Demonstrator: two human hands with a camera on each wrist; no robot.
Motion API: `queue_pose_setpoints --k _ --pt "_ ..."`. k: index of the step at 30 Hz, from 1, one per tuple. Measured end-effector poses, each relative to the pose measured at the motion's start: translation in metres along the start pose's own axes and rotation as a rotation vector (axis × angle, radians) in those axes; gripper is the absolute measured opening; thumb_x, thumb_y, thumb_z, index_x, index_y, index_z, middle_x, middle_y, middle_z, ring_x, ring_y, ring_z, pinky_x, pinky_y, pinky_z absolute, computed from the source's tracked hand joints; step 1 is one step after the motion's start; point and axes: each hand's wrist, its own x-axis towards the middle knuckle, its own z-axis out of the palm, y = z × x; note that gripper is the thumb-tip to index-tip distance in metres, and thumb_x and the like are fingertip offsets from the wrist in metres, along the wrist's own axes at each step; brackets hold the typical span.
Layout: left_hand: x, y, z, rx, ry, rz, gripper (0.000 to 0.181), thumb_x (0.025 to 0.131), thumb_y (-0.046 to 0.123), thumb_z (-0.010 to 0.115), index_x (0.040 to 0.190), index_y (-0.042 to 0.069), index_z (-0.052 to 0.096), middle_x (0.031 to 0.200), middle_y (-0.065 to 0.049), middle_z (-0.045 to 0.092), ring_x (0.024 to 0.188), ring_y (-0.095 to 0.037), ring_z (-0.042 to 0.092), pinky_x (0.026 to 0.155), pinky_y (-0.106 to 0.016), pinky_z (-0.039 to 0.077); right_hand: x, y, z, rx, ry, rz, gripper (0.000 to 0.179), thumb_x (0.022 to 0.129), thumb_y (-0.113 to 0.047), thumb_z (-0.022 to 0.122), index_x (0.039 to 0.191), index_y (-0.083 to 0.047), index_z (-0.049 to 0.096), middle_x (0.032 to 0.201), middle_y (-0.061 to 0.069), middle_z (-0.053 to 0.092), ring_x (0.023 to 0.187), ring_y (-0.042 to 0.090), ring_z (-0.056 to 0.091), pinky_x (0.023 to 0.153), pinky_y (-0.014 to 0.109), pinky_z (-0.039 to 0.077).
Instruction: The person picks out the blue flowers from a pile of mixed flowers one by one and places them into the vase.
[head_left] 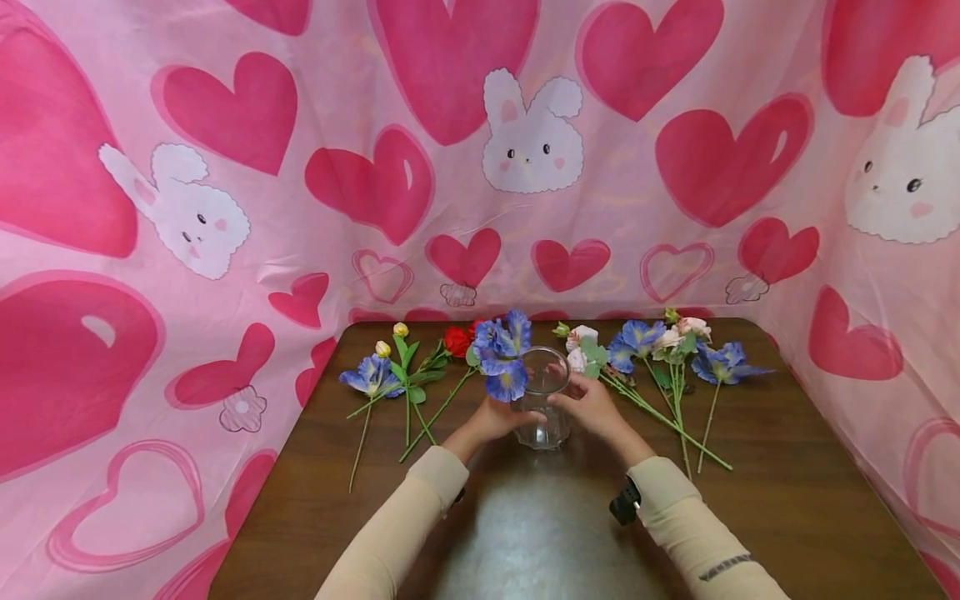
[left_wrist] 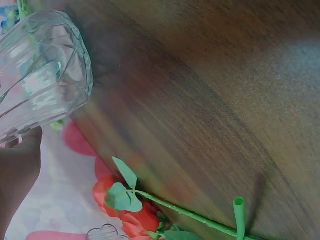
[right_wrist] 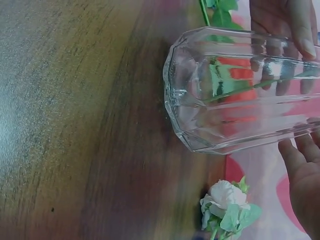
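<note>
Between my two hands stands a clear, faceted glass vase [head_left: 551, 421], its rim facing up. On the left my left hand [head_left: 498, 419] holds its side, with fingers seen through the glass in the right wrist view. My right hand [head_left: 596, 408] grips the opposite side near the rim, fingertips [right_wrist: 287, 150] against the glass. A blue iris [head_left: 504, 354] leans over the left of the rim, above my left hand. Its green stem [right_wrist: 260, 85] shows through the vase wall. In the left wrist view the vase [left_wrist: 45, 75] appears sideways, close to the wooden table [left_wrist: 200, 100].
To the left lie a blue iris [head_left: 372, 377], yellow buds [head_left: 383, 348] and red roses [head_left: 456, 342] on green stems. On the right are pale pink roses [head_left: 583, 337] and blue irises [head_left: 637, 337]. A pink heart-patterned cloth [head_left: 465, 200] surrounds the table's back and sides.
</note>
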Motion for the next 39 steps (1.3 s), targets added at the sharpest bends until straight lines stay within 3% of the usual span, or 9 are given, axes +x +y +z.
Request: queue_pose_setpoints --k 7,14,22,27,31,34,39 --pt "0.002 0.0 -0.002 -0.002 -0.016 0.008 0.073 0.074 -0.002 0.082 0.132 -0.015 0.04 0.13 -0.033 0.049 0.123 -0.045 0.046 0.104 -0.052 0.036 -0.002 -0.002 0.002 -0.071 0.034 0.042 0.045 0.088 -0.013 0.073 0.127 0.005 0.059 0.123 0.023 0.061 0.11 0.038 0.061 0.084 0.031 0.052" --pt "0.002 0.003 -0.002 0.004 -0.018 -0.025 0.075 0.075 0.0 0.082 0.134 -0.015 0.039 0.133 -0.032 0.048 0.124 -0.045 0.045 0.105 -0.053 0.035 -0.002 0.0 0.002 -0.037 0.018 0.052 0.048 0.089 -0.007 0.071 0.132 0.006 0.055 0.13 0.023 0.057 0.114 0.037 0.058 0.085 0.021 0.049" --pt "0.001 0.005 -0.003 0.016 -0.031 -0.041 0.079 0.076 0.001 0.082 0.138 -0.014 0.036 0.138 -0.033 0.044 0.129 -0.043 0.042 0.107 -0.052 0.033 -0.002 0.0 0.001 -0.047 0.015 0.058 0.048 0.089 -0.006 0.07 0.132 0.008 0.054 0.128 0.025 0.058 0.113 0.039 0.058 0.084 0.023 0.05" --pt "0.0 0.002 -0.005 -0.027 -0.031 -0.029 0.08 0.074 -0.002 0.082 0.139 -0.012 0.037 0.14 -0.029 0.044 0.13 -0.043 0.042 0.107 -0.047 0.033 -0.003 -0.001 0.002 -0.041 0.017 0.053 0.049 0.09 -0.009 0.071 0.133 0.005 0.054 0.129 0.023 0.057 0.114 0.037 0.059 0.085 0.025 0.05" --pt "-0.002 -0.001 -0.01 -0.072 -0.042 -0.015 0.077 0.074 -0.004 0.081 0.139 -0.01 0.04 0.139 -0.025 0.047 0.129 -0.038 0.044 0.107 -0.039 0.034 -0.006 -0.016 0.001 -0.037 0.009 0.059 0.05 0.089 -0.008 0.071 0.133 0.008 0.053 0.129 0.026 0.056 0.114 0.039 0.058 0.084 0.023 0.051" --pt "-0.004 -0.006 -0.014 -0.037 -0.039 -0.026 0.073 0.074 -0.001 0.082 0.137 -0.007 0.044 0.134 -0.022 0.052 0.125 -0.031 0.049 0.105 -0.039 0.037 -0.008 -0.029 0.002 -0.029 -0.004 0.073 0.05 0.089 -0.006 0.07 0.133 0.011 0.051 0.13 0.029 0.054 0.115 0.041 0.056 0.083 0.021 0.05" --pt "-0.008 -0.027 -0.024 0.091 -0.012 -0.075 0.071 0.075 0.012 0.086 0.136 0.004 0.05 0.128 -0.011 0.059 0.118 -0.022 0.055 0.101 -0.04 0.042 -0.006 -0.02 0.002 0.017 -0.006 0.057 0.051 0.089 -0.005 0.07 0.132 0.012 0.051 0.133 0.03 0.051 0.118 0.044 0.053 0.083 0.018 0.048"
